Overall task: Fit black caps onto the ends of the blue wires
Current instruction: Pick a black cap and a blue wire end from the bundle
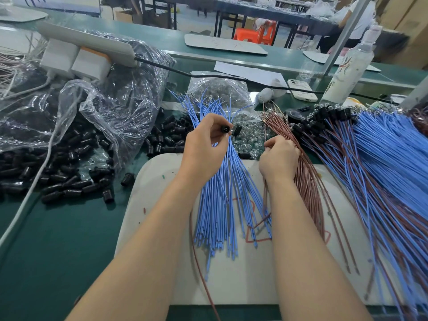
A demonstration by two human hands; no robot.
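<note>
My left hand [203,144] pinches a small black cap [225,129] between thumb and fingertips, held above a loose bundle of blue wires [222,195] that fans across the white board [162,205]. My right hand [279,156] curls its fingers at the edge of a bundle of brown wires [308,181]; whether it grips one wire I cannot make out. Loose black caps [58,179] lie heaped at the left. A pile of blue and brown wires with black caps fitted [324,121] lies at the right.
A clear plastic bag of black caps [111,107] and a white power strip [88,42] sit at the left rear. A bag of small clear parts [220,89], a phone [301,89] and a bottle [347,70] stand behind. A black cable [185,72] crosses the green table.
</note>
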